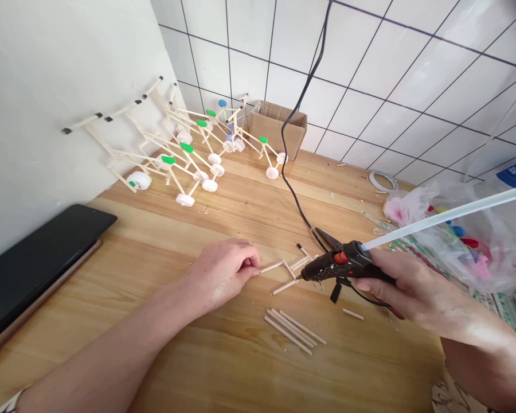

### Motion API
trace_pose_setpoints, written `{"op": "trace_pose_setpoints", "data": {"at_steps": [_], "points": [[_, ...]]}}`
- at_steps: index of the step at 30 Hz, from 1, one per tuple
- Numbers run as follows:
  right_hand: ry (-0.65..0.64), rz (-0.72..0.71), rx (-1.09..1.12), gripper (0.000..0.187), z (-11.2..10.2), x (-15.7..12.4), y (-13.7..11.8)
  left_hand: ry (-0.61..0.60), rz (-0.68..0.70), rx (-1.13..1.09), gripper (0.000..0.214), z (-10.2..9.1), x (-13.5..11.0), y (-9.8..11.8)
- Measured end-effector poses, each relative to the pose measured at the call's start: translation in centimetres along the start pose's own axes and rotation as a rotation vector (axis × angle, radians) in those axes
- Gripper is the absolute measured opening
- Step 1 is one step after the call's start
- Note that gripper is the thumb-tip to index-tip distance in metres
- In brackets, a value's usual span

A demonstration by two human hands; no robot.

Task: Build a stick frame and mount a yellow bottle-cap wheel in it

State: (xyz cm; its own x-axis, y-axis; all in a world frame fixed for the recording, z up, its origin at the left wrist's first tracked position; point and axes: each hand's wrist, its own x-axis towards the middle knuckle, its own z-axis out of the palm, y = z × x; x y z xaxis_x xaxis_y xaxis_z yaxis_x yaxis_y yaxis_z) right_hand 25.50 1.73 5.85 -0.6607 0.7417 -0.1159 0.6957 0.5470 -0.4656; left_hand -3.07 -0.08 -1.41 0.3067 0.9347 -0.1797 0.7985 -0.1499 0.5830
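My right hand (406,289) is closed around a black hot glue gun (341,265) with a long clear glue stick (447,215) out of its back. Its nozzle touches a small frame of glued wooden sticks (290,271) lying on the wooden table (223,373). My left hand (223,271) pinches the left end of one stick of that frame and holds it down. Several loose sticks (294,330) lie just in front of the frame.
Finished stick bicycles (184,155) with white wheels and green seats lean on the wall at the back left. A cardboard box (277,129) stands behind them. A black cable (301,103) hangs down. A phone (38,261) lies left, a plastic bag (456,241) of parts right, a tape roll (382,180) behind.
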Motion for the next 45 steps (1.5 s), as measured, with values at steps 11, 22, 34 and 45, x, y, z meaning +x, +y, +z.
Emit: {"op": "trace_pose_setpoints", "data": {"at_steps": [11,22,34,45], "points": [[-0.097,0.101,0.154,0.021,-0.45,0.10,-0.30,-0.002,-0.003,0.001,0.010,0.24,0.14,-0.05],[-0.092,0.080,0.126,0.023,-0.30,-0.05,0.14,0.000,0.003,0.004,0.010,0.20,0.06,-0.12],[-0.016,-0.019,0.027,0.017,0.08,0.01,0.22,0.000,-0.010,0.001,0.011,0.08,0.19,0.08],[-0.026,0.026,-0.003,0.017,-0.09,0.25,-0.14,-0.005,0.004,0.023,0.012,0.00,0.04,0.14]]}}
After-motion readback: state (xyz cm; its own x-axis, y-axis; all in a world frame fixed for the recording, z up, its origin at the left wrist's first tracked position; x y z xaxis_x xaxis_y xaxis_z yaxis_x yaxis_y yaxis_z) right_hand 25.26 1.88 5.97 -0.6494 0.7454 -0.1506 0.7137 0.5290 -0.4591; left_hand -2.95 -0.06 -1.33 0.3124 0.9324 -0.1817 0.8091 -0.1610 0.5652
